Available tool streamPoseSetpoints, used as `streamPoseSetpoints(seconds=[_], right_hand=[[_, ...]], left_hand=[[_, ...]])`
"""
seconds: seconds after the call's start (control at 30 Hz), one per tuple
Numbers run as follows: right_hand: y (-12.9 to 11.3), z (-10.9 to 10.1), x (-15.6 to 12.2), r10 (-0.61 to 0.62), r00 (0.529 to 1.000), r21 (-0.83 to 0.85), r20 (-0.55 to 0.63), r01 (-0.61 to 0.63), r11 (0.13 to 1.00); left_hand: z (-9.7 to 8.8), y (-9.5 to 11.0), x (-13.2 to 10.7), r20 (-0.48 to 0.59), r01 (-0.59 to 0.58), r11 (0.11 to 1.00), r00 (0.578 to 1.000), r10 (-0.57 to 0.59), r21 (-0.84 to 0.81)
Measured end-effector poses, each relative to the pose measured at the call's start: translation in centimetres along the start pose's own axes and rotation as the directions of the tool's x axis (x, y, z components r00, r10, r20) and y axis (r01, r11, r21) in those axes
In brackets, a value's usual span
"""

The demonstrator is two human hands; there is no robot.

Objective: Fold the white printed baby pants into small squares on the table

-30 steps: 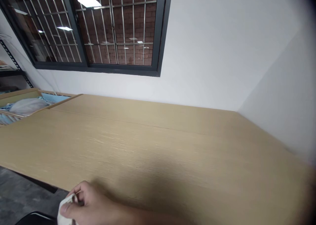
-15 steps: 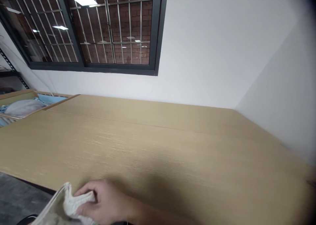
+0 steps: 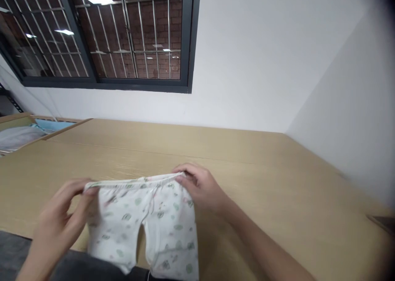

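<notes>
A small pair of white baby pants [image 3: 168, 227] with a green leaf and animal print hangs stretched between my hands, its gathered waistband on top. My left hand [image 3: 66, 207] pinches the left end of the waistband. At the other end, my right hand [image 3: 200, 186] grips the band between thumb and fingers. An open gap shows between the two legs at the crotch. Below lies the wooden board surface [image 3: 247, 190], and the lower edge of the right leg reaches the bottom of the view.
At the far left stands a wooden crib [image 3: 43, 137] with pale blue and white bedding. A dark-framed window [image 3: 129, 83] with metal bars is set in the white wall [image 3: 247, 67] behind. A dark object [image 3: 384, 223] sits at the right edge. Grey floor [image 3: 12, 244] shows lower left.
The right hand has moved up and right, and the bunched pale cloth at the lower left is out of view or spread out. My left hand has come into view; printed pants are now held up.
</notes>
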State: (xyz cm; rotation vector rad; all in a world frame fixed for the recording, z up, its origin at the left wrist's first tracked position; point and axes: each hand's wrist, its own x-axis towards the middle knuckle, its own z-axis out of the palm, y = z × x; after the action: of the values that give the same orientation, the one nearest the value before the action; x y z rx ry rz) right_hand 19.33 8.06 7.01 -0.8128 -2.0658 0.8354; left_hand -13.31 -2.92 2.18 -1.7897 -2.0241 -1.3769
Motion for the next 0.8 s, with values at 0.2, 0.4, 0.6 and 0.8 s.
streamPoseSetpoints(seconds=[0.2, 0.4, 0.6, 0.8], right_hand=[[7.3, -3.5, 2.1, 0.056, 0.990, -0.251, -0.133, -0.088, 0.964], [16.7, -2.5, 4.3, 0.197, 0.962, -0.340, -0.190, -0.252, 0.906], [21.9, -1.2, 6.2, 0.213, 0.946, -0.386, -0.243, -0.296, 0.874], [24.7, -0.4, 7.7, 0.216, 0.941, -0.387, -0.259, -0.307, 0.869]], left_hand=[[8.7, 0.7, 7.5, 0.289, 0.042, 0.980, 0.957, 0.016, -0.195], [17.5, -0.6, 9.6, 0.427, 0.031, 0.997, 0.904, 0.000, -0.067], [23.3, -2.0, 10.4, 0.448, -0.017, 0.998, 0.894, -0.015, 0.067], [26.3, -3.0, 11.7, 0.432, 0.009, 0.988, 0.898, -0.077, 0.157]])
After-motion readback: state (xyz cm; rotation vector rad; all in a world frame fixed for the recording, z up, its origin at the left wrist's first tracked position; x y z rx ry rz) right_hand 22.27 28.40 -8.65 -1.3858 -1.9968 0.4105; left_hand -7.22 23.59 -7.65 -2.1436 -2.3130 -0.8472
